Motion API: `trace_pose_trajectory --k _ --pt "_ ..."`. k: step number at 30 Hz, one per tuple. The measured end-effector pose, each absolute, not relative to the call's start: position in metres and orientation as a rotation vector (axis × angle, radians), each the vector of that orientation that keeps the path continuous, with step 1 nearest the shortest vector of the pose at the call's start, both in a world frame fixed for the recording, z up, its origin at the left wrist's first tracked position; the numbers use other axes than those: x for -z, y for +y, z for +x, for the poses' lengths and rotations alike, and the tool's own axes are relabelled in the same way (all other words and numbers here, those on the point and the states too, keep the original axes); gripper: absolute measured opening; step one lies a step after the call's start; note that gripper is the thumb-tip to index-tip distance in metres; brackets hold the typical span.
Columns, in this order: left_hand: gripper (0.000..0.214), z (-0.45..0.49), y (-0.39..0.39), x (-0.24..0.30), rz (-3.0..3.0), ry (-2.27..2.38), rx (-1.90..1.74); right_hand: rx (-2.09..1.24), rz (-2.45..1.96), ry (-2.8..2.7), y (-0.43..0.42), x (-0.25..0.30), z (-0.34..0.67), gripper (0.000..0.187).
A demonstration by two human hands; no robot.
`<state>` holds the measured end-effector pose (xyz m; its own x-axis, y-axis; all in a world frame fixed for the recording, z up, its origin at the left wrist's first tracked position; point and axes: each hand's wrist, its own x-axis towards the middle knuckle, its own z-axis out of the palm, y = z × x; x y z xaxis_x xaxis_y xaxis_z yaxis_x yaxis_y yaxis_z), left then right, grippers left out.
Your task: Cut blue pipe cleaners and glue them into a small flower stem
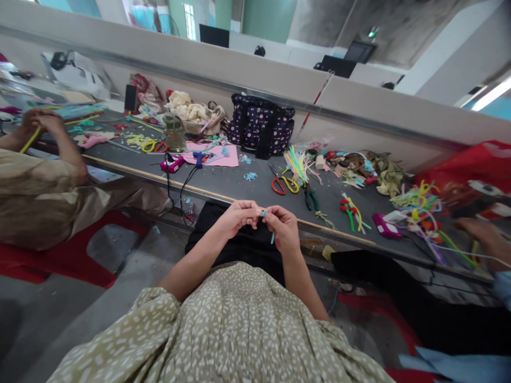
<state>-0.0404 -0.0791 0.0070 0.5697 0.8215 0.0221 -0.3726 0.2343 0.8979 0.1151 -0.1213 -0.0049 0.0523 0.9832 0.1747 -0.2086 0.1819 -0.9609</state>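
My left hand (241, 217) and my right hand (284, 225) meet above my lap, just in front of the table edge. Between their fingertips is a small twisted blue pipe cleaner (263, 213), with a short end hanging below my right hand. Both hands are closed in a pinch on it, and the fingers partly hide its shape. On the table beyond lie small blue pipe cleaner pieces (250, 176) and a glue gun (198, 158) on pink paper (232, 157). Scissors (285, 185) with red and yellow handles and green-handled pliers (310, 198) lie to the right.
A dark dotted bag (261, 125) stands against the partition. Pipe cleaner bundles (297, 165) and a glass jar (174, 133) share the grey table (255, 194). A co-worker's hands (43, 125) are at the left; another person's hand (485, 236) is at the right.
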Motion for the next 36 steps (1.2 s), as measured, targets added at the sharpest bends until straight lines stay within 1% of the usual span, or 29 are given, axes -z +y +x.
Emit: trace_pose_trajectory --k 9,18,25,30,36 --pt "0.032 -0.043 -0.081 -0.010 1.258 0.596 -0.980 -1.260 -0.892 -1.005 -0.119 0.004 0.116 0.021" --pt "0.030 -0.040 -0.083 -0.010 1.345 0.632 -1.012 -1.176 -0.882 -1.084 -0.122 0.005 0.115 0.019" --pt "0.034 -0.042 -0.086 -0.016 1.470 0.630 -1.034 -1.153 -0.930 -1.175 -0.121 0.006 0.115 0.020" --pt "0.029 -0.040 -0.084 -0.013 1.358 0.680 -1.002 -0.993 -0.902 -1.260 -0.122 0.006 0.113 0.013" --pt "0.024 -0.038 -0.078 -0.004 1.128 0.692 -0.944 -0.574 -1.006 -1.447 -0.129 0.006 0.108 0.006"
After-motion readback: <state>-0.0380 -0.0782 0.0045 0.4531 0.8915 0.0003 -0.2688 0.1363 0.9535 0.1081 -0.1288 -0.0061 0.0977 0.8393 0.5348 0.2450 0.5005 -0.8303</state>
